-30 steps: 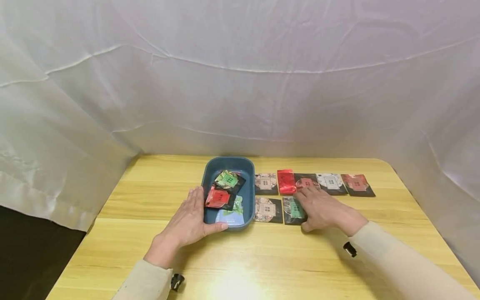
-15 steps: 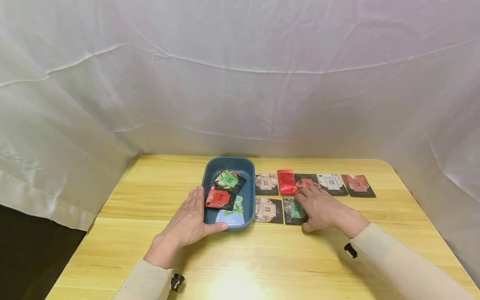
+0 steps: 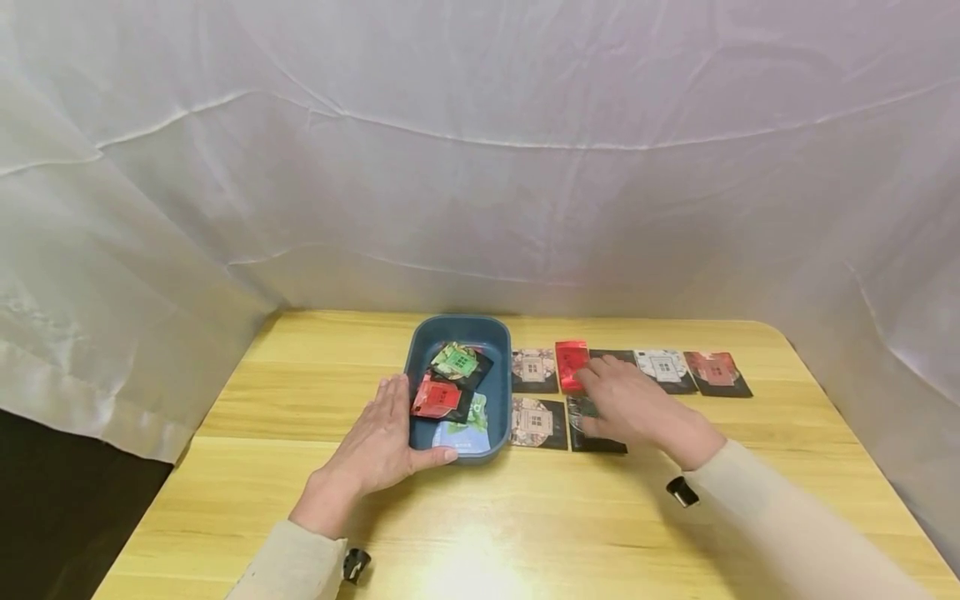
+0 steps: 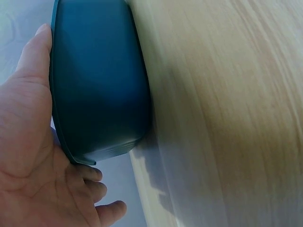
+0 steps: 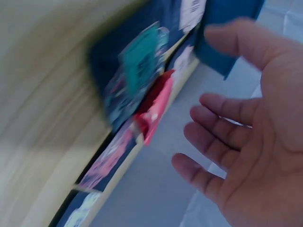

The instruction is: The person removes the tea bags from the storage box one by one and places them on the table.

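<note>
Your left hand (image 3: 367, 442) rests with straight fingers against the blue tray (image 3: 500, 425), while your right hand (image 3: 633, 407), its fingers spread, is above the green-labelled packet (image 5: 138, 61), lying on the desk (image 3: 300, 396) near the red packet (image 3: 572, 365).

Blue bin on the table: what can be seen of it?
The blue bin is oblong, open-topped and round-cornered, with smooth, plastic-looking walls. It stands upright on the wooden table, holding overlapping sachets. The left hand lies along its left side, touching the rim. Other sachets lie close on its right; contact is unclear.
</note>
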Demonstrator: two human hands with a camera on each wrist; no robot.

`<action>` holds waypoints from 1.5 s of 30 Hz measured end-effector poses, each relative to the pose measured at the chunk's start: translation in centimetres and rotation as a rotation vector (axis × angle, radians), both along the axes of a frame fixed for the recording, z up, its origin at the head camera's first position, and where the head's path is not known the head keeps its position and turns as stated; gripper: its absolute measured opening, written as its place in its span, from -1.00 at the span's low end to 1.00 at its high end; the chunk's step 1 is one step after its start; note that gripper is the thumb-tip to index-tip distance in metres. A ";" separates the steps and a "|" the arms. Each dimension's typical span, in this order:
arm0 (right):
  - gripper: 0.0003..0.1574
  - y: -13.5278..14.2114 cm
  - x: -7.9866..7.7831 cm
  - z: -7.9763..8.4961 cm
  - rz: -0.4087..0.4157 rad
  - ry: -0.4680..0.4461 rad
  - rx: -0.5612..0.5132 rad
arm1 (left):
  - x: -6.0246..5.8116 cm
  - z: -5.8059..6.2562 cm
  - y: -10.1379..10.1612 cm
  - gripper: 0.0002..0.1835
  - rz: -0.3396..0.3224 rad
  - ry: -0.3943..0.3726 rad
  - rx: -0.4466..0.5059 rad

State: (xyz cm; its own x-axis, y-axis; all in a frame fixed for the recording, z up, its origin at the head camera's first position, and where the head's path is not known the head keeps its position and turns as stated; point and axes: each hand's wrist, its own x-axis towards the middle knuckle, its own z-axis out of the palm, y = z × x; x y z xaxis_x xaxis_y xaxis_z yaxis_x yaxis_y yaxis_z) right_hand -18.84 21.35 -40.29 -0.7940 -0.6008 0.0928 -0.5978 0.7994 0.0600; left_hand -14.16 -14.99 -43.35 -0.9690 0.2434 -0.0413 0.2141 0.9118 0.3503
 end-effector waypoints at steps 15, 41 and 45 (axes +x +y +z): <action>-0.19 -7.8 -2.1 1.5 0.030 0.014 -0.078 | 0.2 0.1 0.3 0.47 0.002 0.070 -0.054; -0.11 -16.6 -2.5 -2.3 0.055 -0.140 0.113 | 0.3 0.2 1.0 0.42 -0.024 0.056 -0.028; -0.02 -16.4 -2.3 -2.6 0.043 -0.140 0.135 | 0.4 0.2 1.1 0.43 -0.024 0.049 -0.015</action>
State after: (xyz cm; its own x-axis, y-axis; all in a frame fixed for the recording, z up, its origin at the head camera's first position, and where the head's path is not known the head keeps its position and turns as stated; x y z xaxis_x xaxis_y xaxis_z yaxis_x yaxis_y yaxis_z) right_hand -21.12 4.91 -42.86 -0.7669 -0.6338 -0.1005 -0.6412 0.7633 0.0794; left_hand -13.79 -13.91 -43.14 -0.9639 0.2663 0.0027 0.2526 0.9112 0.3255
